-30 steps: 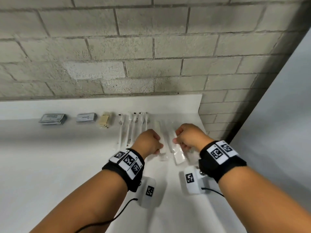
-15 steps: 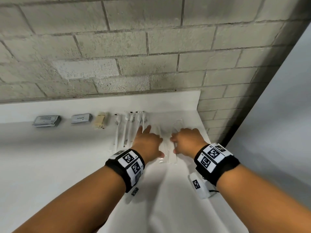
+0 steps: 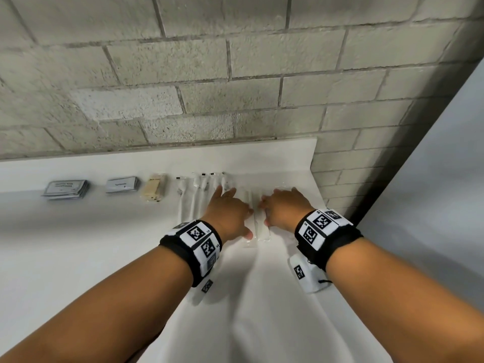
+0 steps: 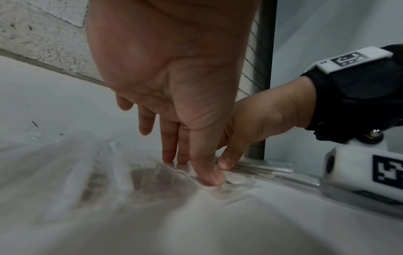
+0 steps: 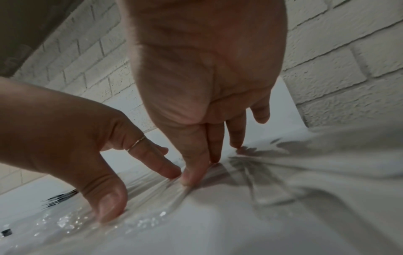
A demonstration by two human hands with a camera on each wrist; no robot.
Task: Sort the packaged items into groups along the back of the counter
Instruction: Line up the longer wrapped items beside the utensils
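left hand (image 3: pixel 227 211): fingers straight, pressing clear comb packets (image 3: pixel 258 226) flat on counter (image 3: pixel 78 252).
right hand (image 3: pixel 284 209): fingers straight, pressing same packets, just right.

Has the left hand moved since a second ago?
Yes. The left hand has opened flat and reached toward the backsplash, now pressing the clear-wrapped packets.

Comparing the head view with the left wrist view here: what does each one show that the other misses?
Only the head view shows the sorted row along the back: grey packet stack, smaller grey packets, beige pack, wrapped toothbrushes. Only the left wrist view shows the left thumb pressing on the clear wrapper. Both show the left hand and right hand flat on clear-wrapped items on the counter.
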